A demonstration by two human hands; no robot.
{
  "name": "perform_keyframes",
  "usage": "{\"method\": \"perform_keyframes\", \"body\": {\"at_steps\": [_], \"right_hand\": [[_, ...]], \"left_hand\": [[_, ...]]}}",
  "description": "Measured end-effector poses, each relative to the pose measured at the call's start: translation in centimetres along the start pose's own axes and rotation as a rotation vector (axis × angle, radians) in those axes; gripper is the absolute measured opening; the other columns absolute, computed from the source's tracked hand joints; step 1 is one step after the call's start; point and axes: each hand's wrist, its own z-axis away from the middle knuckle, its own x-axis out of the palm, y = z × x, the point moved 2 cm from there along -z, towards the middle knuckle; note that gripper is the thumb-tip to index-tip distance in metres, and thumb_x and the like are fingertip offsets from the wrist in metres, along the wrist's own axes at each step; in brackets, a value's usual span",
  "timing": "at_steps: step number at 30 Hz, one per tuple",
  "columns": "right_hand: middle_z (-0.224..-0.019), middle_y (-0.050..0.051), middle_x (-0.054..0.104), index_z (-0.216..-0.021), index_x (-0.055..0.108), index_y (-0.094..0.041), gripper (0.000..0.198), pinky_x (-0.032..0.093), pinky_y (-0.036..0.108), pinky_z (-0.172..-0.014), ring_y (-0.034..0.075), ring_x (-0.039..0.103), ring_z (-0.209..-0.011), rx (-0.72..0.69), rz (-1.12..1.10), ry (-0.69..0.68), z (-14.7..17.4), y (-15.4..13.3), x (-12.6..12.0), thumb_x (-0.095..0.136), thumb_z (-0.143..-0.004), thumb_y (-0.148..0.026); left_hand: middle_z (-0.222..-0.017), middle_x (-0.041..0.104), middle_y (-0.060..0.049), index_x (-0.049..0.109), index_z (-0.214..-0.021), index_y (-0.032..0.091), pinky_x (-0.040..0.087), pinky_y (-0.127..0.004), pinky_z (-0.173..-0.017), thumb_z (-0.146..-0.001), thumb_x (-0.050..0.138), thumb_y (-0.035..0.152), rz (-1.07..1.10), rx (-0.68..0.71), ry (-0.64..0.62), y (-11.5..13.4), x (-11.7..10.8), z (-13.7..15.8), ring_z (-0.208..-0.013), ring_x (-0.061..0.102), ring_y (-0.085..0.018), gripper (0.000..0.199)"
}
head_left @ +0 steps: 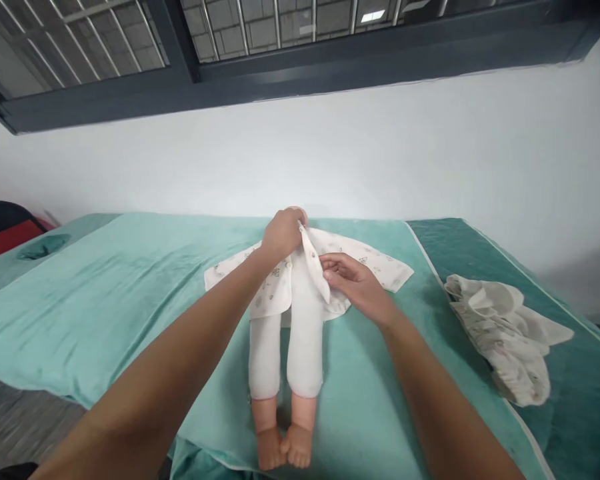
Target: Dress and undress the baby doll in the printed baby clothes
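A baby doll [303, 427] lies on its back with its bare feet toward me and white fabric on its legs. Its head is mostly hidden behind my left hand [283, 235]. Around its upper body is a white baby shirt [270, 293] with a small print, sleeves spread to both sides and the front partly open. My left hand is closed at the neck of the shirt, gripping the upper edge of the front flap. Lower on that raised flap, my right hand [347, 275] has its fingers bent around the edge, thumb toward the fingertips.
A light green cover [130, 293] spreads over the bed, with a darker green strip [430, 247] on the right. Crumpled white clothes [505, 340] lie there. Behind stands a white wall [330, 153] below a dark window frame [330, 73]. A red and black item [10, 233] is at far left.
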Motion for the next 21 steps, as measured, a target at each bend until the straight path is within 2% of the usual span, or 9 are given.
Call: {"method": "perform_keyframes", "body": {"at_steps": [2, 5, 8, 11, 13, 15, 18, 21], "right_hand": [[-0.114, 0.005, 0.060, -0.116, 0.065, -0.028, 0.036, 0.046, 0.038, -0.096, 0.023, 0.056, -0.108, -0.047, 0.165, -0.026, 0.0, 0.2, 0.1, 0.068, -0.085, -0.048], [-0.131, 0.006, 0.051, -0.127, 0.058, -0.031, 0.053, 0.038, 0.042, -0.109, 0.027, 0.046, -0.128, -0.089, 0.291, -0.181, 0.2, 0.3, 0.4, 0.074, -0.080, -0.049], [-0.137, 0.006, 0.047, -0.131, 0.054, -0.031, 0.060, 0.035, 0.042, -0.112, 0.027, 0.042, -0.133, -0.121, 0.339, -0.236, 0.3, 0.1, 0.2, 0.076, -0.078, -0.046], [-0.127, 0.007, 0.053, -0.126, 0.055, -0.028, 0.051, 0.044, 0.039, -0.100, 0.025, 0.052, -0.118, -0.066, 0.388, -0.185, 0.2, 0.2, -0.6, 0.072, -0.080, -0.040], [-0.109, 0.004, 0.059, -0.115, 0.059, -0.024, 0.038, 0.047, 0.036, -0.084, 0.022, 0.056, -0.097, 0.037, 0.464, -0.158, 0.2, 0.3, -1.1, 0.070, -0.081, -0.038], [-0.089, 0.001, 0.059, -0.099, 0.060, -0.022, 0.024, 0.044, 0.032, -0.071, 0.019, 0.053, -0.078, 0.136, 0.505, -0.159, 0.3, 0.4, -1.3, 0.067, -0.082, -0.036], [-0.075, -0.003, 0.052, -0.082, 0.054, -0.021, 0.017, 0.040, 0.028, -0.063, 0.014, 0.048, -0.068, 0.183, 0.348, -0.193, 0.9, -0.2, -0.6, 0.064, -0.084, -0.034], [-0.078, -0.003, 0.054, -0.081, 0.054, -0.021, 0.017, 0.043, 0.026, -0.066, 0.013, 0.051, -0.072, 0.158, 0.142, -0.287, 1.5, -1.2, 0.8, 0.066, -0.083, -0.032]], "left_hand": [[-0.107, 0.068, -0.006, 0.064, -0.087, 0.020, 0.047, -0.031, -0.080, -0.080, 0.046, 0.009, 0.077, -0.063, 0.058, -1.2, 0.2, 0.4, -0.096, 0.061, -0.020, 0.023], [-0.107, 0.067, -0.007, 0.064, -0.089, 0.021, 0.047, -0.032, -0.086, -0.079, 0.046, 0.009, 0.165, -0.132, 0.156, -2.5, 0.6, 1.1, -0.101, 0.061, -0.021, 0.024], [-0.100, 0.069, -0.005, 0.063, -0.086, 0.021, 0.046, -0.033, -0.087, -0.078, 0.045, 0.008, 0.217, -0.190, 0.225, -3.2, 0.8, 1.5, -0.097, 0.061, -0.021, 0.023], [-0.092, 0.069, -0.004, 0.061, -0.082, 0.021, 0.046, -0.031, -0.080, -0.079, 0.047, 0.010, 0.269, -0.222, 0.225, -3.5, 1.2, 1.8, -0.089, 0.062, -0.020, 0.019], [-0.092, 0.069, -0.004, 0.061, -0.084, 0.022, 0.045, -0.031, -0.078, -0.082, 0.047, 0.012, 0.267, -0.200, 0.234, -3.4, 1.4, 2.0, -0.088, 0.062, -0.020, 0.018], [-0.095, 0.069, -0.006, 0.063, -0.088, 0.022, 0.045, -0.032, -0.078, -0.084, 0.046, 0.014, 0.216, -0.171, 0.237, -3.3, 1.6, 2.1, -0.090, 0.062, -0.021, 0.019], [-0.097, 0.069, -0.008, 0.064, -0.093, 0.022, 0.044, -0.033, -0.076, -0.086, 0.043, 0.014, 0.113, -0.133, 0.209, -3.2, 1.5, 1.9, -0.090, 0.062, -0.023, 0.024], [-0.094, 0.071, -0.007, 0.066, -0.096, 0.023, 0.044, -0.033, -0.074, -0.086, 0.041, 0.013, 0.108, -0.121, 0.192, -3.5, 1.4, 1.6, -0.084, 0.063, -0.023, 0.028]]}}
